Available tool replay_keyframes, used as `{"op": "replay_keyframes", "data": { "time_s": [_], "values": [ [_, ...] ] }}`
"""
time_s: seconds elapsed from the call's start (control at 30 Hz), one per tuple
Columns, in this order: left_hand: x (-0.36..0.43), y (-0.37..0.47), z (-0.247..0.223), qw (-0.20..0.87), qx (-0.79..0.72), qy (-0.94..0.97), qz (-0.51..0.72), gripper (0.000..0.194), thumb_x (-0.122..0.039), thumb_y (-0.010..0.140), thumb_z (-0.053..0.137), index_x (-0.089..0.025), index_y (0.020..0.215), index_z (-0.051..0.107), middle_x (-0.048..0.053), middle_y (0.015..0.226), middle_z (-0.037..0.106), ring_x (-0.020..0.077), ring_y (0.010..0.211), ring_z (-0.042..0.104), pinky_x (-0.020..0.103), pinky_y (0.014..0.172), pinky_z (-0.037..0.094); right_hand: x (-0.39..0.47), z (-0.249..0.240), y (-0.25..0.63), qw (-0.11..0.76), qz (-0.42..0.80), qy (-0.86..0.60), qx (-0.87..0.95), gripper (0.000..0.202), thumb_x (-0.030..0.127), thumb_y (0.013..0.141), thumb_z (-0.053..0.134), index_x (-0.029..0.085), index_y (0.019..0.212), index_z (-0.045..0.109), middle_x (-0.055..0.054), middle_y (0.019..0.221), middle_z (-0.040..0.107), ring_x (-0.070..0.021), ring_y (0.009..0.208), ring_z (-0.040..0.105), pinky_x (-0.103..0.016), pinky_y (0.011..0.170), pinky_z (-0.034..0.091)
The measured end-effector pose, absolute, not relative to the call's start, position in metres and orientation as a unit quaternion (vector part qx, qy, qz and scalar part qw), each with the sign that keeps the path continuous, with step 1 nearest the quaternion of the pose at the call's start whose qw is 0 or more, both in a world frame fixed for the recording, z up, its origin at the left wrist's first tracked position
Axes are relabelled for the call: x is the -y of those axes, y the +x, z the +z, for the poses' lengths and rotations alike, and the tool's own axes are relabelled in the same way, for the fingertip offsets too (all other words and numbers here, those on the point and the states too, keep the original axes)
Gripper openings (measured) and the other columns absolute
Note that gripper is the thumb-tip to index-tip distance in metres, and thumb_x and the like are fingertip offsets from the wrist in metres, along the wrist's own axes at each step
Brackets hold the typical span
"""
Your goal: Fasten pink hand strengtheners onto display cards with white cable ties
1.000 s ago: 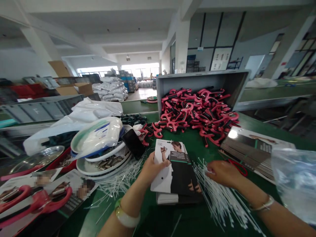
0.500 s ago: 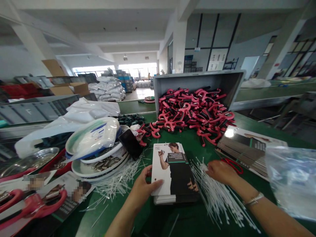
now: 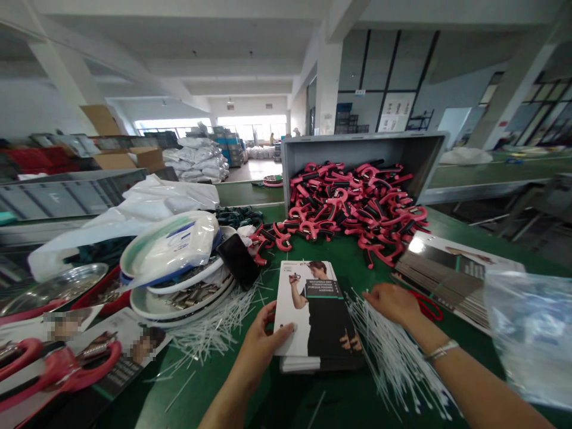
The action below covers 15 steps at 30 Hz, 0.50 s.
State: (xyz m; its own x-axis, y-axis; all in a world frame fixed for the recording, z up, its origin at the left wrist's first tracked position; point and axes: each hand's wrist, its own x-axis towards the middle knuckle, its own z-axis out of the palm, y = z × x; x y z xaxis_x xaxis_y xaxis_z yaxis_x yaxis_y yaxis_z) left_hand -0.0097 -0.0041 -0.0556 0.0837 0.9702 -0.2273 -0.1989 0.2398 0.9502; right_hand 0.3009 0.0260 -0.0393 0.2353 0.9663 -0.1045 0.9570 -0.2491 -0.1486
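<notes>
My left hand (image 3: 264,335) grips the left edge of a stack of printed cards (image 3: 328,325), thumb on top and fingers behind the edge. The top card shows a person with a hand grip and dark lettering panels. Just right of the stack, a loose bundle of white cable ties (image 3: 397,363) fans out over the table. My right hand (image 3: 393,302) is closed in a pinch at the upper ends of these ties; its fingertips are partly hidden. Red-handled scissors (image 3: 428,305) lie right beside that hand.
A tipped grey crate (image 3: 364,138) spills pink-and-black hand grips (image 3: 353,202). More cards (image 3: 451,280) and a clear plastic bag (image 3: 527,333) lie right. Left are stacked trays (image 3: 138,304), a phone (image 3: 238,261), more ties (image 3: 214,328) and grips on cards (image 3: 67,369).
My right hand has shifted slightly left along the tops of the cable ties. My left hand stays on the card stack. The view has moved a little.
</notes>
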Motion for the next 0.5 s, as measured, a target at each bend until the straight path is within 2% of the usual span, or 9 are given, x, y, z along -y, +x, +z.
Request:
{"op": "replay_keyframes", "data": {
  "time_s": [0.13,0.2,0.27,0.4,0.5],
  "values": [
    [0.003,-0.011,-0.061,0.615,-0.481,0.409,0.472,0.068,-0.032,0.056,0.083,-0.016,0.117,0.057,0.011,0.102,0.067,0.0218,0.077,0.065,0.030,0.066,0.049,-0.054,-0.050,0.302,0.063,0.157,-0.786,0.595,0.016,0.026,0.069,0.060,0.015,0.060,0.066,-0.009,0.064,0.066,-0.0210,0.066,0.063,-0.027,0.055,0.040],
    [0.003,-0.012,-0.063,0.606,-0.482,0.417,0.475,0.067,-0.033,0.056,0.082,-0.015,0.116,0.058,0.011,0.102,0.067,0.0220,0.076,0.065,0.030,0.064,0.049,-0.061,-0.055,0.306,0.098,0.200,-0.778,0.587,0.016,0.020,0.065,0.059,0.015,0.050,0.061,-0.004,0.051,0.060,-0.0154,0.053,0.057,-0.024,0.050,0.037],
    [0.003,-0.011,-0.063,0.603,-0.479,0.422,0.479,0.065,-0.032,0.056,0.082,-0.015,0.114,0.059,0.011,0.102,0.067,0.0224,0.078,0.065,0.030,0.065,0.049,-0.061,-0.056,0.310,0.149,0.230,-0.770,0.576,0.019,0.022,0.068,0.054,0.015,0.050,0.058,-0.001,0.047,0.055,-0.0119,0.045,0.051,-0.023,0.045,0.034],
    [0.003,-0.012,-0.057,0.614,-0.475,0.401,0.486,0.064,-0.030,0.056,0.082,-0.016,0.114,0.059,0.010,0.096,0.069,0.0210,0.078,0.065,0.029,0.066,0.048,-0.048,-0.046,0.312,0.277,0.252,-0.738,0.562,0.030,0.037,0.078,0.042,0.015,0.072,0.061,-0.001,0.059,0.059,-0.0096,0.044,0.045,-0.023,0.041,0.029],
    [0.005,-0.014,-0.050,0.647,-0.469,0.380,0.466,0.066,-0.029,0.056,0.082,-0.016,0.116,0.057,0.008,0.089,0.070,0.0198,0.073,0.065,0.028,0.064,0.048,-0.035,-0.032,0.306,0.350,0.258,-0.705,0.561,0.035,0.046,0.079,0.043,0.015,0.080,0.060,0.000,0.061,0.057,-0.0088,0.046,0.043,-0.022,0.042,0.030]
  ]
}}
